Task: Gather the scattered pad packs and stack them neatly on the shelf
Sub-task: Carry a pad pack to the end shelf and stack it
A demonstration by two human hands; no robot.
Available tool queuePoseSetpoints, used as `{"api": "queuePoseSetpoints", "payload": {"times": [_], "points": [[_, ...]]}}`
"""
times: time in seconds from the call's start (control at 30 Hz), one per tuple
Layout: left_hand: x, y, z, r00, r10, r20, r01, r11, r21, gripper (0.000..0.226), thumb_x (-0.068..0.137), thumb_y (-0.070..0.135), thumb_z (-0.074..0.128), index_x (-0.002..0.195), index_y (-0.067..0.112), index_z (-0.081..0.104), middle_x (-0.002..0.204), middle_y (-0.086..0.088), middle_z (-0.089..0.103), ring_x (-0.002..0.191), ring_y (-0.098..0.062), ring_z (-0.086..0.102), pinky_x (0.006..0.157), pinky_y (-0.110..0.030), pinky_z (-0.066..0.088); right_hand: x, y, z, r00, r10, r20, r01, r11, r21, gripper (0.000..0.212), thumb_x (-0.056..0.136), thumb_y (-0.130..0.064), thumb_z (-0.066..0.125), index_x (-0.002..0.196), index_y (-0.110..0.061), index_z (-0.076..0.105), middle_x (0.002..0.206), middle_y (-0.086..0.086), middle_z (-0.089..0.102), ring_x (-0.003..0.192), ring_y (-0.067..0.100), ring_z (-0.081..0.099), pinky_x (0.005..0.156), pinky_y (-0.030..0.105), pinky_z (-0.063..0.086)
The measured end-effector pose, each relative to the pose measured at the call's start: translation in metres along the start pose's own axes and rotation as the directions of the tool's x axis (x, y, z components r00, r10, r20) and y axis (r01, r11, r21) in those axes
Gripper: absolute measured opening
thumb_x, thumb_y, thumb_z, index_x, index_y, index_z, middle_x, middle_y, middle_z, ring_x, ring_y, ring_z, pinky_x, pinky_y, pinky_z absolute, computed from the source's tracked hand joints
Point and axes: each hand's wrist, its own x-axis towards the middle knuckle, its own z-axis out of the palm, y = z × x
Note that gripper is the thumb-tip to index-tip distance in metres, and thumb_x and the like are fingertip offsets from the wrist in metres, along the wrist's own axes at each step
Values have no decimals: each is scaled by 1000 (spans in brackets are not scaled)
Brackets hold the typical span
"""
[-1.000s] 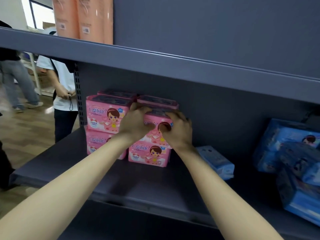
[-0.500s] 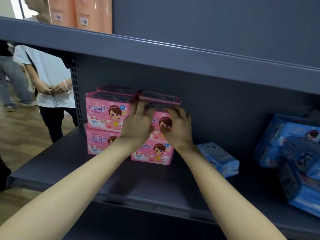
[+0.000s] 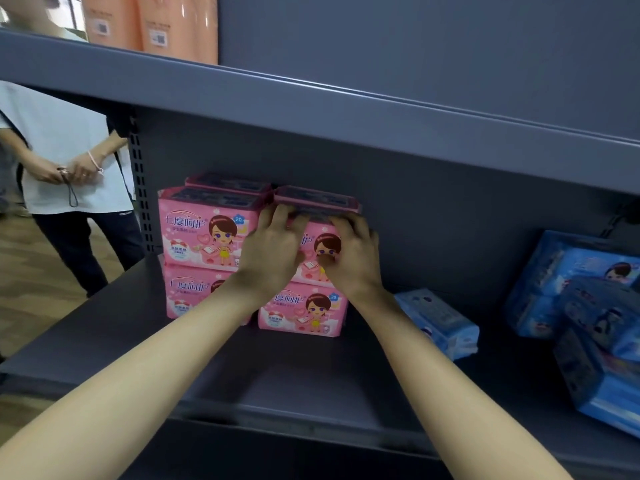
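My left hand (image 3: 273, 251) and right hand (image 3: 353, 258) both curl over the upper pink pack (image 3: 325, 242), thumbs on its front. It sits on the lower pack (image 3: 304, 310) on the shelf (image 3: 277, 375). If I push unevenly, it could skew or slide off sideways.

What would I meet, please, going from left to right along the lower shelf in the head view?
Left pink stack → right pink stack → lone pale blue pack lying flat → pile of blue packs at the far right.
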Motion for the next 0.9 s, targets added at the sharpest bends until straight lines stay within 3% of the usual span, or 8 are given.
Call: {"api": "queuePoseSetpoints", "payload": {"times": [0.17, 0.5, 0.6, 0.73, 0.9], "points": [[2, -3, 5, 999, 21, -48, -21, 1000, -9, 64, 76, 16, 74, 134, 9, 47, 130, -17, 45, 127, -38, 36, 87, -49, 48, 1, 0, 2, 1000, -10, -3, 10, 1000, 3, 61, 78, -7, 68, 135, -15, 47, 141, 7, 37, 125, 32, 39, 102, 25, 20], [2, -3, 4, 1000, 9, -26, -8, 1000, 22, 64, 82, 22, 68, 139, 13, 39, 137, -12, 37, 132, -32, 28, 98, -44, 42, 3, 3, 3, 1000, -25, 0, 25, 1000, -7, 61, 78, -10, 69, 134, -15, 47, 141, 7, 37, 125, 32, 39, 102, 27, 21], [2, -2, 3, 998, 39, -40, -36, 996, 77, 65, 74, 17, 76, 132, 9, 48, 131, -16, 46, 127, -38, 37, 104, -48, 36, 3, 4, 4, 1000, -9, 5, 9, 1000, -8, 62, 78, -13, 69, 135, -18, 46, 142, 5, 35, 125, 33, 40, 104, 30, 24], [-1, -5, 11, 968, 131, -213, -108, 988, 115, 67, 45, 7, 88, 108, 5, 66, 102, -19, 62, 101, -41, 57, 84, -54, 49, 2, 3, 3, 1000, -7, -6, 7, 1000, 0, 58, 80, -15, 66, 135, -17, 46, 144, 8, 32, 126, 35, 40, 105, 34, 28], [-5, 9, 13, 880, 295, -371, -309, 951, 23, 37, 63, 7, 64, 99, 7, 69, 99, -16, 64, 99, -28, 38, 73, -42, 52, -9, 5, -7, 999, 50, -18, -48, 994, 103, 74, 80, -11, 68, 144, -14, 32, 148, 13, 22, 130, 35, 38, 99, 42, 42]]}}
